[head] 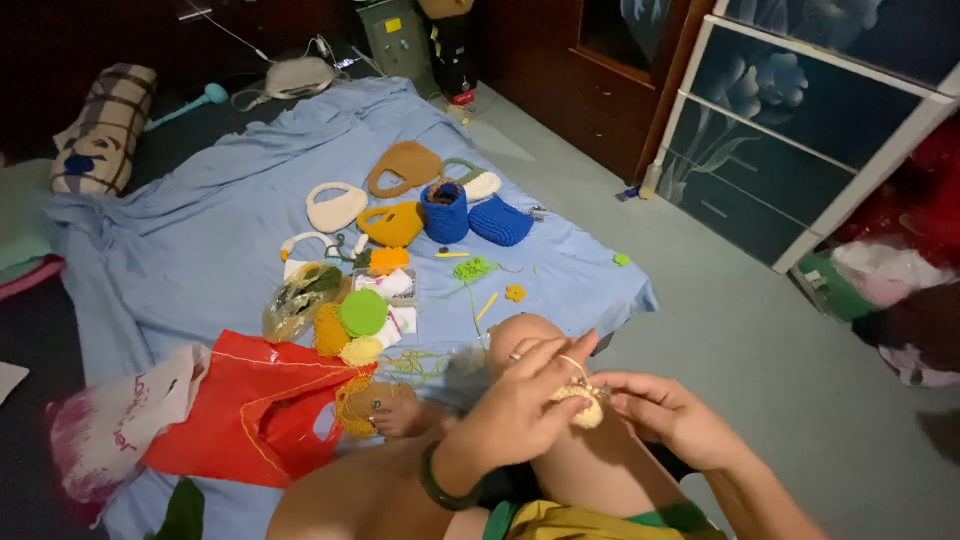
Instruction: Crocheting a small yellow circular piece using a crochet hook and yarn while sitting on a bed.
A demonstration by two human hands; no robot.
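Note:
My left hand (520,400) and my right hand (672,415) meet over my raised knee (520,328). Between their fingers is a small pale yellow crochet piece (582,405), pinched from both sides. A thin hook or loop of yarn rises from it near my left fingertips; which it is I cannot tell. A dark bangle (437,485) circles my left wrist. My bare foot (397,412) rests on tangled yellow yarn (352,400).
On a blue sheet (200,240) lie crocheted bags: brown (403,165), cream (335,207), yellow (392,223), blue (445,212). Yarn balls (362,312), a red plastic bag (255,410) and a white bag (120,415) sit nearer. A blue-panelled cabinet (790,140) stands at right, a checked pillow (105,130) far left.

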